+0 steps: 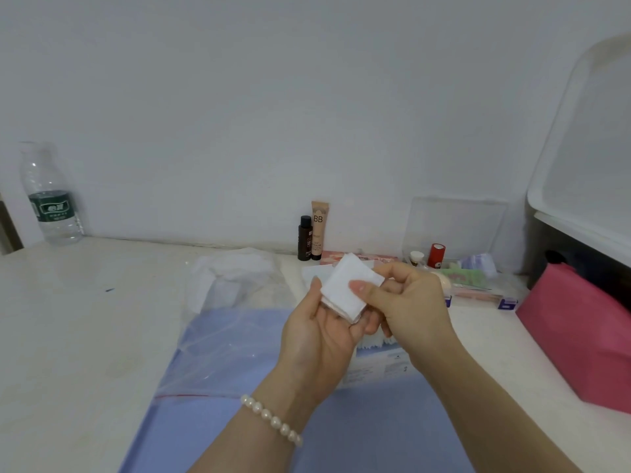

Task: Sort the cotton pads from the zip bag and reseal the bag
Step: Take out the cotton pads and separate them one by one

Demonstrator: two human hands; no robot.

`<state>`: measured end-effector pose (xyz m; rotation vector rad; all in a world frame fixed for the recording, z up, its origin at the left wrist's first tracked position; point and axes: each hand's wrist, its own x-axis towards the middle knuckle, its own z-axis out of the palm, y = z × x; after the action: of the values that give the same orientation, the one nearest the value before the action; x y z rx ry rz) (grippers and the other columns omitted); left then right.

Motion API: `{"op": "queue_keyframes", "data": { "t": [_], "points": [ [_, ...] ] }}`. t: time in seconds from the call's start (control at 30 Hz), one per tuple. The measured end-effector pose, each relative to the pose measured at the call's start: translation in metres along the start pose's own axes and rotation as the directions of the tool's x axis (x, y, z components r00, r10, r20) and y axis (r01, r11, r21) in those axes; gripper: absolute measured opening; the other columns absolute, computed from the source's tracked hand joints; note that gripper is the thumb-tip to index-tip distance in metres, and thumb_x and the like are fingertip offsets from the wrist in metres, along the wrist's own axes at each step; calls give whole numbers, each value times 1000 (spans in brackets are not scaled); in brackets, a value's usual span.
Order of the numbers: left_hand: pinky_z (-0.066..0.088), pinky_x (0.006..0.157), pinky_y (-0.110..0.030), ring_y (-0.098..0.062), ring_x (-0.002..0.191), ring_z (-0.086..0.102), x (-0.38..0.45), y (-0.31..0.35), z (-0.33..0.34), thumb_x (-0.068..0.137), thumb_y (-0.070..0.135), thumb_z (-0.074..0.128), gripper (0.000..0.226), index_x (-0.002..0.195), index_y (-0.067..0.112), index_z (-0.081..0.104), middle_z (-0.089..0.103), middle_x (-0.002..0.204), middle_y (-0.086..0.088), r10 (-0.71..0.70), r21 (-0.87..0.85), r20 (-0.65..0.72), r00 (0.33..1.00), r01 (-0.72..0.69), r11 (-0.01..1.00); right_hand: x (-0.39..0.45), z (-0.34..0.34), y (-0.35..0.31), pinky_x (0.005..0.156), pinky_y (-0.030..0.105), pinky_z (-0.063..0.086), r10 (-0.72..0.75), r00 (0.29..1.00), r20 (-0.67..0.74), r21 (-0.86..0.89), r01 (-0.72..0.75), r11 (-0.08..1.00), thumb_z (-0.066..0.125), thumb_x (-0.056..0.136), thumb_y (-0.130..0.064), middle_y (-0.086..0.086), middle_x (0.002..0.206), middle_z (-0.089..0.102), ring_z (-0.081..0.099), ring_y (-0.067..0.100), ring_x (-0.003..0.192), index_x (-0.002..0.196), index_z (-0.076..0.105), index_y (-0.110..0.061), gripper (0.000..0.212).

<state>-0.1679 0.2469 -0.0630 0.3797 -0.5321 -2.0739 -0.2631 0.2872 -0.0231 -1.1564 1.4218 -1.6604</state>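
Far left of the grip, a clear plastic water bottle with a green label (pixel 51 196) stands upright at the back of the pale counter (pixel 68 319). Nearer, just left of and below the grip, a clear zip bag with a red seal strip (pixel 222 343) lies flat, partly on a light blue mat (pixel 358 425), with white material showing inside its far end. The left hand (pixel 317 339), a pearl bracelet (pixel 271 419) on its wrist, cups a small stack of square white cotton pads (pixel 348 288) from beneath, fingers curled round its edges. The right hand (pixel 406 302) pinches the top pad, thumb pressed on its face. Behind the grip, a dark brown bottle (pixel 304 242) and a beige tube marked BB (pixel 319 230) stand against the wall. Right of the grip, a pink fabric bag (pixel 580 332) leans at the counter's edge.
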Motion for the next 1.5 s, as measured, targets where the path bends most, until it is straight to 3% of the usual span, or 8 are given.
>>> {"op": "queue_keyframes", "data": {
  "t": [0.2,0.47,0.73,0.87,1.0,1.13,1.3,1.5],
  "points": [
    [30,107,-48,-38,117,53,4,-1,-2,81,53,44,71,128,1,51,59,123,-27,9,22,54,999,-10,1000,0,1,3,36,17,39,-45,999,2,-111,45,993,69,78,3,25,71,64,50,5,33,78,64,-5,9],
    [49,58,-27,-22,73,58,-1,1,-1,85,6,54,28,108,-8,57,64,95,-19,67,237,186,980,-111,965,2,-1,5,36,19,39,-65,997,32,-156,69,985,65,81,4,33,72,62,45,9,31,78,64,-5,9],
    [51,93,-36,-27,107,64,-2,2,-1,92,6,46,30,119,-3,55,66,116,-20,36,239,137,990,-69,968,10,-11,9,52,23,38,-117,988,-98,-389,70,919,76,73,-19,-7,53,50,47,6,48,73,59,-19,17],
    [55,86,-37,-29,103,66,-4,8,1,92,3,45,30,120,1,56,67,114,-17,-2,283,154,988,-42,958,13,-20,-1,59,21,42,-98,990,-98,-291,65,954,69,80,-31,3,75,60,53,7,63,84,64,-18,14],
    [58,78,-33,-25,99,67,-6,8,2,94,3,44,28,120,1,55,67,114,-16,-32,383,169,985,-35,923,8,-18,-6,56,14,48,-21,996,82,-250,41,967,76,72,-22,0,70,67,60,3,62,72,70,-10,14],
    [55,69,-27,-13,81,67,-6,9,4,89,3,52,14,100,9,59,68,90,-5,133,487,143,981,-186,853,9,-20,-9,53,23,49,-100,995,-9,-177,97,979,76,73,-11,3,62,66,61,8,56,66,66,-10,12],
    [47,71,-18,-3,72,58,2,19,-10,78,1,70,19,76,18,61,64,76,11,508,815,205,836,-434,385,20,-41,-7,50,33,54,-146,984,-101,-409,92,908,75,76,-22,16,72,67,66,29,64,70,61,-10,19],
    [26,84,-2,-6,99,43,7,6,-25,74,21,67,14,80,32,59,48,98,14,302,867,493,816,-432,-247,23,-36,16,53,27,39,-103,994,24,-760,85,645,73,75,-30,-9,62,48,48,11,59,66,55,-20,23]
  ]
}}
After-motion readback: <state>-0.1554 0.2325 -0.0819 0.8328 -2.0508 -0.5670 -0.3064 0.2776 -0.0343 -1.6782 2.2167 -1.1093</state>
